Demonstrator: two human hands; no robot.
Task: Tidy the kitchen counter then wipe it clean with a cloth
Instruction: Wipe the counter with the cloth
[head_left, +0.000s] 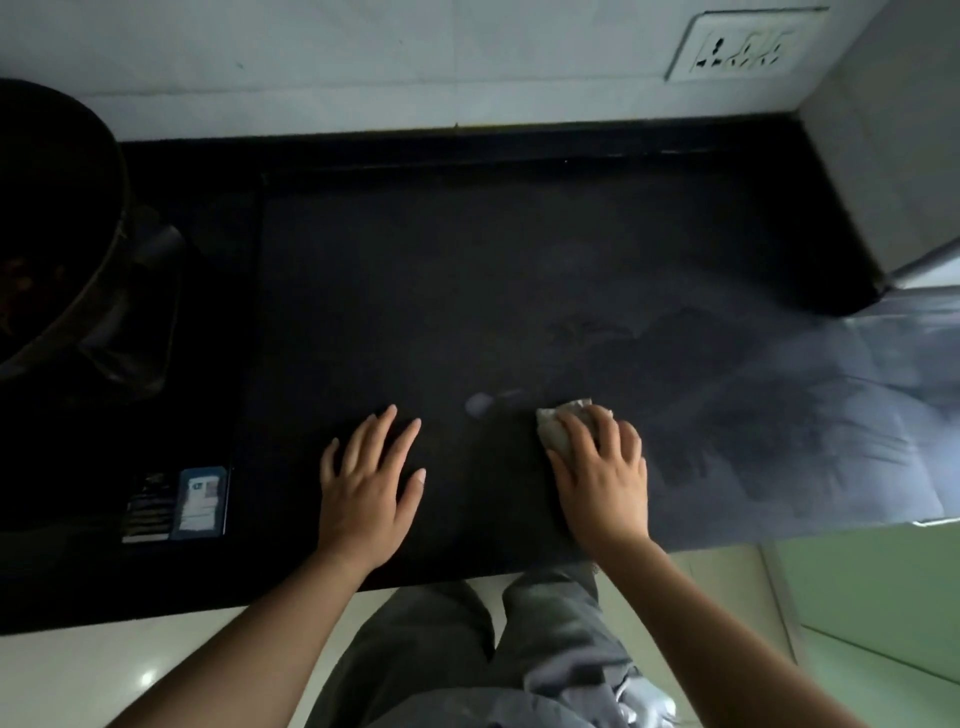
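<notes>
1. The person is doing the wiping step, as I judge it — the black counter (467, 270) in front is bare, so the tidying part is looking finished here.
2. The right hand (602, 467) is pressing a small pale cloth (558, 423) flat on the counter, near the front edge. The fingers are curling over it, so the hand is closed on the cloth; only the cloth's far-left end is showing.
3. The left hand (371, 478) is lying open and flat on the counter, holding nothing, well apart from the cloth.
4. The cloth is looking bunched and crumpled, greyish-white.
5. To the right, the surface is showing dull streaks in the light — maybe moisture or dust, I cannot tell which.
6. The next move is probably calling for steady pressure and sliding the cloth across the parts not yet wiped, toward the dark pan (57, 223) at the left.
</notes>
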